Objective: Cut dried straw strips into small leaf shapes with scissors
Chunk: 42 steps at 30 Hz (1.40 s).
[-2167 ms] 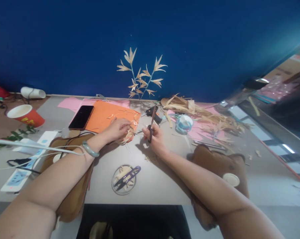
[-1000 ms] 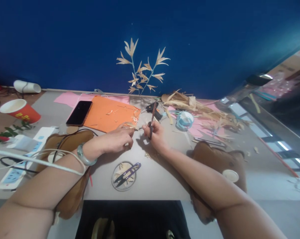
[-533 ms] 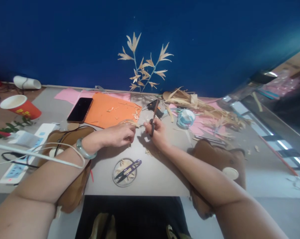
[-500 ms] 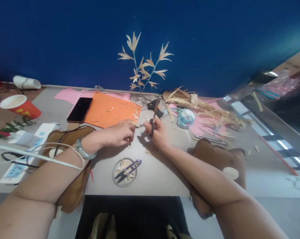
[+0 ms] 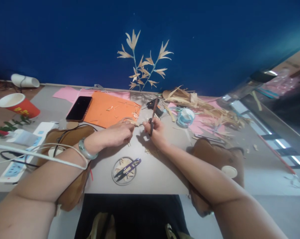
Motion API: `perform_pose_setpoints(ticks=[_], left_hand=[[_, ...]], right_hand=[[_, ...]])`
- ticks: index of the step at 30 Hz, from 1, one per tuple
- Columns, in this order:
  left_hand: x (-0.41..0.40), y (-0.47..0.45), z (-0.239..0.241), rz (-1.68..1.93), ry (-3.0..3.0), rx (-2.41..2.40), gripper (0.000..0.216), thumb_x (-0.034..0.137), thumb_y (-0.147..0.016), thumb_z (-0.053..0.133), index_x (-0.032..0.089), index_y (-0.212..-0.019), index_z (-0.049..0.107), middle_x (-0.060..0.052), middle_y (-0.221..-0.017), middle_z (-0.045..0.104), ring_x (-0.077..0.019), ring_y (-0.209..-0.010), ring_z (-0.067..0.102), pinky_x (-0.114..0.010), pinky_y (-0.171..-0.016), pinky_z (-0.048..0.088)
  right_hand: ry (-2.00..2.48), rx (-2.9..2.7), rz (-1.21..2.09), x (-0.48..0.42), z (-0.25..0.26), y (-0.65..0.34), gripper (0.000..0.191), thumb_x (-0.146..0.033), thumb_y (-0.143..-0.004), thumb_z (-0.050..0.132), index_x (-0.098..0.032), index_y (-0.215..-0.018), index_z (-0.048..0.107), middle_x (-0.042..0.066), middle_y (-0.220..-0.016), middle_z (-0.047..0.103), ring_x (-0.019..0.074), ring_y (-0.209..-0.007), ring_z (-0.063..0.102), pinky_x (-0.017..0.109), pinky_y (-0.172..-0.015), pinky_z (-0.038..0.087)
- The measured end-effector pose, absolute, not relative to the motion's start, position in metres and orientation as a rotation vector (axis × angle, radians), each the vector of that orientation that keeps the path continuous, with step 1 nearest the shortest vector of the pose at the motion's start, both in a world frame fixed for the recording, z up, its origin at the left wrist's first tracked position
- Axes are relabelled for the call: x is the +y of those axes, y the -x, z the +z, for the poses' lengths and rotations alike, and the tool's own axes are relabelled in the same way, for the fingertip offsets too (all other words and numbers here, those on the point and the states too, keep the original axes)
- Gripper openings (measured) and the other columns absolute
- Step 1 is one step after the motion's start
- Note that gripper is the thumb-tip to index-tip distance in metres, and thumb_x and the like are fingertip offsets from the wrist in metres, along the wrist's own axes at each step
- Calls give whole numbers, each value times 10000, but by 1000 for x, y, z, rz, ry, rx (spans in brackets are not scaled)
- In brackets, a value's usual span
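Observation:
My left hand (image 5: 122,133) is closed, pinching thin pale dried-husk strips (image 5: 127,121) near the orange sheet's lower corner. Dark scissors (image 5: 151,126) hang on the fingers of my right hand (image 5: 156,134), their blades pointing away from me. The right thumb and fingertip also pinch together close to the strip ends; what lies between them is too small to tell. Below the hands, purple-handled thread snips (image 5: 130,168) rest across a small round dish (image 5: 113,179) of husk pieces. Beyond them rises a branch of pale husk flowers (image 5: 145,71) on bluish stems.
An orange sheet (image 5: 102,109) and a phone (image 5: 79,109) lie left of centre. A black glue gun (image 5: 153,104), blue-white tape (image 5: 186,117) and loose husks (image 5: 197,102) lie right. Brown cushions (image 5: 216,162) sit under both forearms. A red paper cup (image 5: 22,106) and power strip (image 5: 22,159) stand left.
The view has shifted very slightly. Both hands keep nearly the same place and grip, with the scissors still in the right hand.

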<state>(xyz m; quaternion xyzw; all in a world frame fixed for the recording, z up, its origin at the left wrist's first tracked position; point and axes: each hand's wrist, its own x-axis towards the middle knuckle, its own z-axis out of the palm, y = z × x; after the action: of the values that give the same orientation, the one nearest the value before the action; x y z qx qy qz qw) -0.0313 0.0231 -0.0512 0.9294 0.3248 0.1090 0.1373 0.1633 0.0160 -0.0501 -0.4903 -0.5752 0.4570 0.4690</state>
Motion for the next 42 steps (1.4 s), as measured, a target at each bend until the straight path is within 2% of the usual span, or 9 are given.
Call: perform_pose_setpoints(ticks=[7,8,11,16,22,27,31,35,42], left_hand=[[4,27,-12,237,-2679,844,85,202,-743,559,169,-690,617,-80,-913,583,-218,-891,525,-350,-824,399],[0,27,-7,187,-2611,835,84,209,-738,562,173,-706,630,-66,-905,601,-192,-834,536,-322,-776,408],[-11,26,-3,-114,-2372,776,86,189,-711,548,179,-682,628,1,-649,600,-120,-558,479,-255,-549,359],[-21,22,-18,-164,-2351,758,88,166,-650,556,181,-586,613,24,-495,530,-96,-415,337,-273,-445,253],[-18,22,-13,-223,-2255,682,128,161,-652,546,184,-529,573,35,-449,467,-95,-399,311,-270,-425,254],[-10,24,-14,-186,-2302,622,156,154,-606,575,185,-467,513,38,-452,447,-104,-435,336,-280,-450,268],[-7,27,-15,-206,-2252,611,168,176,-603,604,188,-457,521,34,-450,445,-108,-453,343,-278,-470,276],[-10,26,-13,-245,-2329,623,240,170,-607,620,184,-417,473,50,-373,316,-93,-400,236,-285,-447,247],[-15,22,-9,-263,-2298,838,224,246,-582,655,183,-443,490,63,-362,308,-77,-339,212,-276,-369,196]], right_hand=[[1234,-1425,1074,16,-48,-164,302,-426,-753,636,-216,-675,433,-53,-521,511,87,-465,417,210,-435,344],[1230,-1428,1068,16,-48,-164,301,-420,-753,638,-215,-673,434,-51,-523,511,88,-467,420,212,-441,346],[1214,-1429,1067,17,-49,-164,296,-409,-754,645,-214,-677,436,-52,-520,509,90,-465,421,216,-448,348],[1215,-1431,1077,18,-47,-165,307,-427,-750,655,-208,-677,452,-49,-519,525,86,-458,427,213,-446,352],[1046,-1872,1486,5,-22,-174,340,-326,-568,801,-187,-644,500,-35,-564,586,112,-531,537,218,-489,416],[911,-2083,1792,-7,-11,-177,280,-264,-587,772,-182,-719,539,-11,-682,661,133,-594,600,218,-504,449],[808,-2286,1741,-3,-14,-179,271,-288,-636,750,-177,-769,540,8,-770,686,121,-624,597,204,-528,433],[716,-2536,1462,1,-21,-179,262,-226,-617,752,-180,-722,517,-33,-645,604,92,-578,484,187,-522,351],[660,-2605,1293,-1,-25,-177,192,-174,-632,690,-183,-687,507,-54,-583,488,93,-583,390,190,-531,303]])
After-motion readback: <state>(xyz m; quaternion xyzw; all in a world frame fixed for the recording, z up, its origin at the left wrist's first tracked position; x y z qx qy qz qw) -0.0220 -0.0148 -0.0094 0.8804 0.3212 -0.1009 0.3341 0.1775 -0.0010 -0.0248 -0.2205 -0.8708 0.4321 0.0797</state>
